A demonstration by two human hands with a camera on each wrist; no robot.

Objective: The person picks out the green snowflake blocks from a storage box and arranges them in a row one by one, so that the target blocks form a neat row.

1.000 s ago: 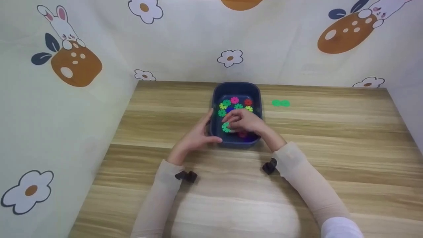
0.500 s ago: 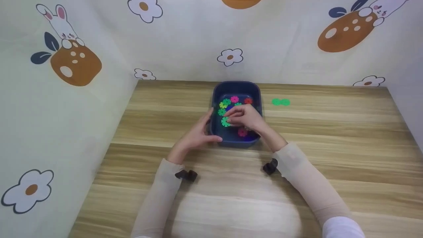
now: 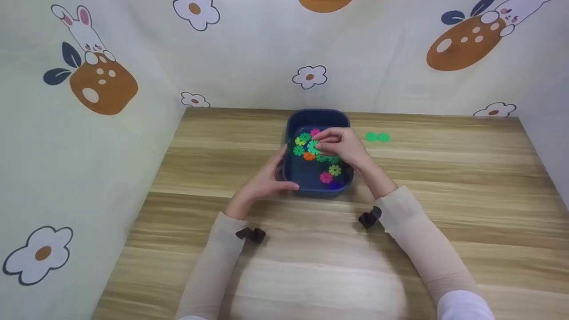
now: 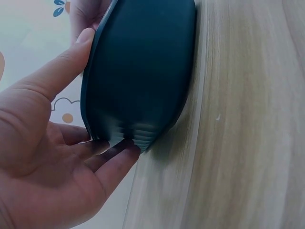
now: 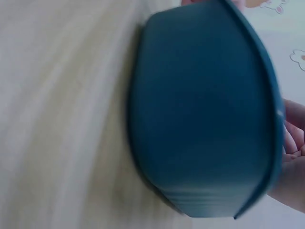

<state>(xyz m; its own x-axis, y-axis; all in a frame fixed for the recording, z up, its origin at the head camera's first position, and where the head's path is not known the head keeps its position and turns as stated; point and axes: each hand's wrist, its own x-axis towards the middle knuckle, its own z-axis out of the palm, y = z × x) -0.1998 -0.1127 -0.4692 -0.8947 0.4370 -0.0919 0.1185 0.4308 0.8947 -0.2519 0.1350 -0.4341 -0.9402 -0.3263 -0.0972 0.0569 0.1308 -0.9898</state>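
Note:
A dark blue plastic bin [image 3: 318, 193] stands on the table with several toothed snowflake discs inside. My left hand [image 3: 266, 180] holds its left front corner, thumb on the near rim and fingers against the side; the left wrist view shows the fingertips [image 4: 129, 149] on the ribbed end. Over the bin, my right hand [image 3: 344, 144] pinches a green snowflake disc [image 3: 313, 147] between thumb and fingers. Below it lie an orange disc [image 3: 309, 156], a pink disc [image 3: 326, 178] and a yellow-green disc [image 3: 334, 170]. The hand hides part of the contents.
Two green discs [image 3: 377, 137] lie side by side, seemingly joined, on the wooden table [image 3: 444, 178] right of the bin. A pale patterned cloth [image 3: 249, 53] rises along the back and sides. Each sleeved wrist carries a small black camera.
My right hand has moved up and away toward the back of the bin with the green disc, uncovering discs nearer the front. My left hand stays on the bin.

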